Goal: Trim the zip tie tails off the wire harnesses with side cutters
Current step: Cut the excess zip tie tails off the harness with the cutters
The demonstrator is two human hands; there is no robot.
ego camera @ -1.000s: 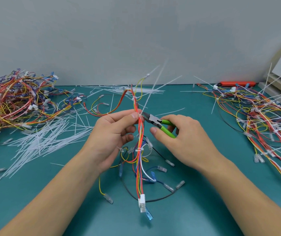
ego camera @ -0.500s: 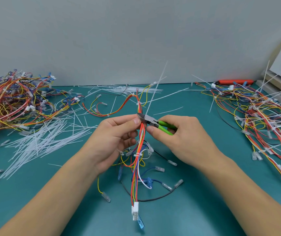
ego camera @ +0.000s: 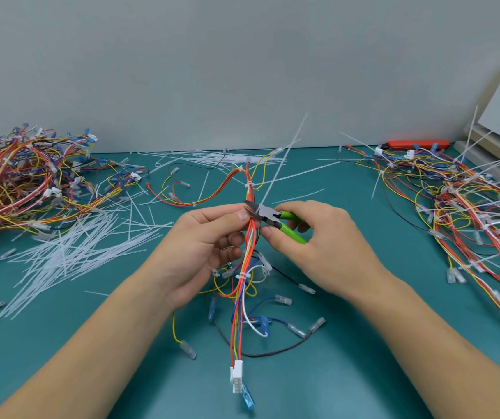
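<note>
My left hand [ego camera: 209,246] pinches a wire harness [ego camera: 244,297] of red, orange, yellow and blue wires, held upright above the teal table [ego camera: 363,373]. A white connector [ego camera: 236,375] hangs at its lower end. In my right hand [ego camera: 312,246] are green-handled side cutters [ego camera: 272,217], their jaws at the bundle just beside my left thumb. A long white zip tie tail [ego camera: 285,158] rises from that spot up and to the right. Another zip tie [ego camera: 242,276] wraps the bundle lower down.
A heap of harnesses [ego camera: 21,182] lies at the left, with cut white tails [ego camera: 70,252] spread in front of it. Another pile of harnesses with long tails [ego camera: 469,207] fills the right side. An orange tool [ego camera: 415,144] lies by the wall.
The harness has risen slightly, and the cutter jaws have moved left up against the bundle at the base of the tail.
</note>
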